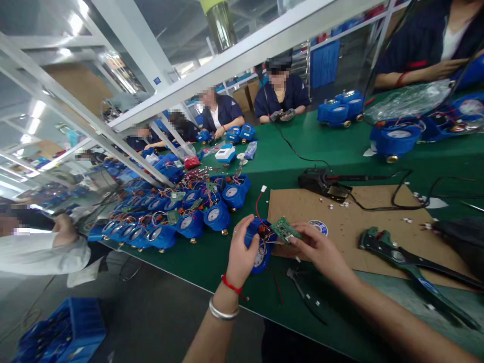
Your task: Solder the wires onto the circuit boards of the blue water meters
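My left hand is wrapped round a blue water meter resting at the near edge of the green table. A red thread and a silver bangle circle that wrist. My right hand pinches a small green circuit board just above the meter. Red and other thin wires run from the board into the meter, and one red lead ends in a white plug. A round blue-and-white label lies on the cardboard sheet just behind my right hand.
Several blue meters with loose boards crowd the table to the left. A soldering iron stand with black cables, a green wrench and black cutters lie near. Other people sit across the table. A blue crate stands on the floor.
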`<move>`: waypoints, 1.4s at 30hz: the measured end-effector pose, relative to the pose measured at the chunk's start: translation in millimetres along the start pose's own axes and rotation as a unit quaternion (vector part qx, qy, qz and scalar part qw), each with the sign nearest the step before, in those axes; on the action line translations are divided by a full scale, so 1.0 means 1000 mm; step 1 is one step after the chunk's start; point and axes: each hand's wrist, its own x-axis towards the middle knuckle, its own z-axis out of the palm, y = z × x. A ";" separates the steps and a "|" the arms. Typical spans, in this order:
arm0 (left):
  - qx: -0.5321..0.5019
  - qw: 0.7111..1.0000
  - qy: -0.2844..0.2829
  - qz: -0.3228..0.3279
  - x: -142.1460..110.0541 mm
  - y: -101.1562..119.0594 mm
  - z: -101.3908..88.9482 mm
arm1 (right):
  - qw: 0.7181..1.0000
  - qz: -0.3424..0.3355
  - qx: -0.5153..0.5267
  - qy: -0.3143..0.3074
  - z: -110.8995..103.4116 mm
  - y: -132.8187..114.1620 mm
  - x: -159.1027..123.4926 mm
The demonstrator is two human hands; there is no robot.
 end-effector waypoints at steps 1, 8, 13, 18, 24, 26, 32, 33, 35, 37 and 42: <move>0.031 0.999 0.012 -0.007 -0.002 -0.007 -0.002 | 0.999 -0.031 -0.037 0.000 -0.005 0.002 0.000; 0.107 0.985 -0.087 -0.105 -0.022 -0.050 -0.001 | 0.976 -0.124 -0.173 -0.050 -0.026 0.009 0.011; 0.107 0.986 -0.040 -0.122 -0.028 -0.051 0.010 | 0.985 -0.022 -0.161 -0.055 -0.016 0.024 0.007; 0.053 0.987 -0.003 -0.154 -0.028 -0.039 0.014 | 0.996 0.080 -0.043 -0.021 -0.010 0.024 -0.004; 0.045 0.990 -0.006 -0.131 -0.013 -0.022 0.031 | 0.997 0.015 -0.070 0.030 -0.031 0.012 0.004; 0.064 0.992 -0.002 -0.108 -0.004 -0.019 0.041 | 0.993 0.003 -0.105 0.055 -0.039 0.013 0.005; 0.088 0.995 -0.012 -0.055 0.025 -0.012 0.065 | 0.977 -0.011 -0.195 0.082 -0.057 0.033 0.005; 0.087 0.994 -0.024 -0.055 0.029 -0.011 0.066 | 0.976 -0.013 -0.202 0.083 -0.058 0.038 0.005; 0.077 0.994 -0.044 -0.061 0.036 -0.011 0.064 | 0.975 -0.018 -0.207 0.082 -0.057 0.047 0.005; 0.058 0.994 -0.054 -0.072 0.039 -0.011 0.061 | 0.973 -0.022 -0.214 0.077 -0.054 0.054 0.005; 0.011 0.994 -0.062 -0.086 0.040 -0.010 0.052 | 0.972 -0.033 -0.224 0.062 -0.047 0.064 0.004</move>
